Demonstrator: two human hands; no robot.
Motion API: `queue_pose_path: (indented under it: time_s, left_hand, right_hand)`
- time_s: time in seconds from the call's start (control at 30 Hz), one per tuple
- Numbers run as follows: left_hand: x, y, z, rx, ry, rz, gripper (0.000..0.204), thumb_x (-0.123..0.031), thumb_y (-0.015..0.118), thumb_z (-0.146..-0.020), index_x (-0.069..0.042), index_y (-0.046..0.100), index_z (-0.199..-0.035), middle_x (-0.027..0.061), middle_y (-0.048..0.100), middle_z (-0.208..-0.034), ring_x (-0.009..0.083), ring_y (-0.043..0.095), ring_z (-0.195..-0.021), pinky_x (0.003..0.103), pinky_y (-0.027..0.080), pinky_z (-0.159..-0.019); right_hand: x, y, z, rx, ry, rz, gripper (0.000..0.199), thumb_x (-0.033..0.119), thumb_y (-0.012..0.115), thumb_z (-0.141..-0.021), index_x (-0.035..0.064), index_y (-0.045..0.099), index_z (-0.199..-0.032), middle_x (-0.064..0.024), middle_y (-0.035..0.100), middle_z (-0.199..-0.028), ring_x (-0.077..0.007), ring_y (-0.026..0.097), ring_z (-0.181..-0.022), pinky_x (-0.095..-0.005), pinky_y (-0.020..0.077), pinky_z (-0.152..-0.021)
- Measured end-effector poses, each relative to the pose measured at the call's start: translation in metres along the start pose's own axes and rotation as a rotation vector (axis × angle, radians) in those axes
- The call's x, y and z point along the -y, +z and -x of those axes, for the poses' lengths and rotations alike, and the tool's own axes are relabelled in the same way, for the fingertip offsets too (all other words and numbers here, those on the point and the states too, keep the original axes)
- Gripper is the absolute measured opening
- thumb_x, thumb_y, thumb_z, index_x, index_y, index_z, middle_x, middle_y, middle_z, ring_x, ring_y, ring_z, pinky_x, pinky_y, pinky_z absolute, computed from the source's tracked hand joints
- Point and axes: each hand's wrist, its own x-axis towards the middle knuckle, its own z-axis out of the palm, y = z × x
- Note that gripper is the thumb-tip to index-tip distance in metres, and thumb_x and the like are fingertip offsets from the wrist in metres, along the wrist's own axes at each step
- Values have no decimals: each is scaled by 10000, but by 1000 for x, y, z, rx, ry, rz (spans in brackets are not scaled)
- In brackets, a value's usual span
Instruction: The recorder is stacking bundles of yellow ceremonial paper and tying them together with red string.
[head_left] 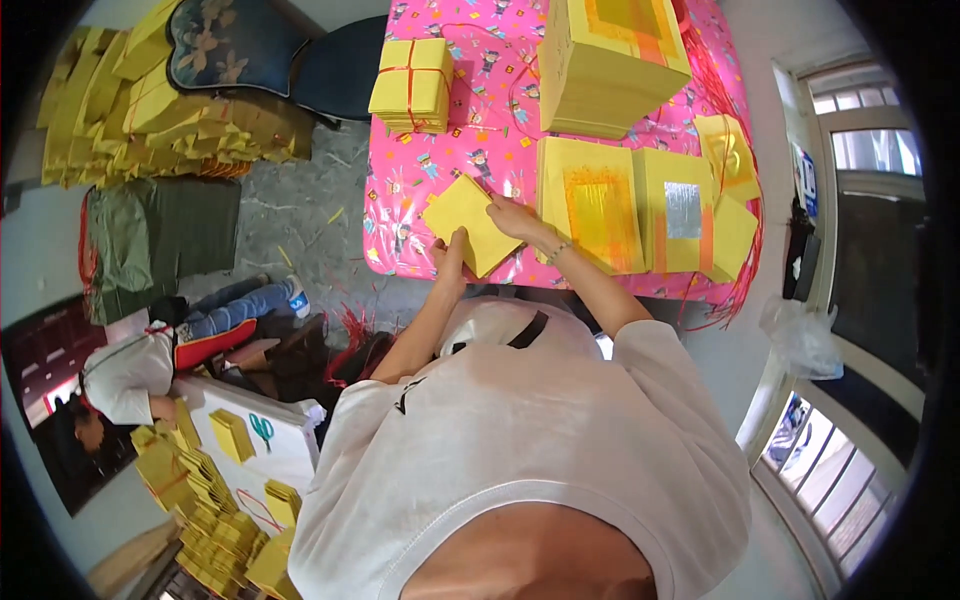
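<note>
A squared stack of yellow paper point(470, 215) lies turned at an angle near the front edge of the pink table. My left hand point(452, 258) grips its near left side, thumb on top and fingers along the edge. At its right side, my right hand point(512, 218) closes on the edge, with a bracelet on that wrist. Right beside that hand is a pile of yellow paper with a gold-and-orange square point(602, 215). Next to it sits another pile with a silver square point(683, 210). Farther back rests a bundle of yellow paper tied with red string point(412, 85).
A tall block of yellow paper point(590, 90) stands at the back of the pink-covered table point(400, 235). Red strings point(712, 75) hang along its right side. Left are a dark chair point(340, 70) and heaped yellow bundles point(190, 110). Another person point(130, 375) works at a white table with green scissors point(262, 430).
</note>
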Motion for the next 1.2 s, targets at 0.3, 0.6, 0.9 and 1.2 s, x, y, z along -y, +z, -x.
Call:
queue_pose_path:
  time_s: [0.3, 0.6, 0.9, 1.2]
  left_hand:
    - [-10, 5, 3, -42, 71, 51, 613, -223, 685, -784, 6, 347, -1241, 119, 533, -1125, 226, 561, -990, 353, 490, -803]
    - [0, 4, -6, -27, 76, 1, 666, -261, 685, -792, 9, 306, -1269, 132, 518, -1137, 230, 550, -1015, 357, 485, -827]
    - [0, -13, -32, 110, 206, -115, 672, -245, 732, -753, 33, 419, -1278, 154, 576, -1152, 217, 578, -1019, 340, 494, -838]
    - [-36, -3, -11, 171, 157, -137, 500, -181, 716, -786, 17, 497, -1189, 111, 631, -1042, 188, 622, -891, 305, 511, -753]
  right_hand:
    - [-13, 9, -7, -25, 12, 410, 631, 301, 343, -895, -75, 234, -1390, -325, 347, -1370, -422, 451, -1199, -444, 352, -1027]
    - [-26, 15, -22, -4, -72, 170, 652, 266, 360, -881, -80, 187, -1407, -315, 256, -1429, -391, 286, -1335, -389, 251, -1101]
    - [-25, 24, -19, -2, -86, -55, 610, 245, 368, -876, -18, 238, -1410, -291, 306, -1407, -393, 311, -1313, -402, 252, -1095]
    - [-3, 29, -4, -129, 22, 203, 719, 253, 446, -847, -49, 137, -1421, -327, 233, -1413, -423, 265, -1324, -414, 262, -1087]
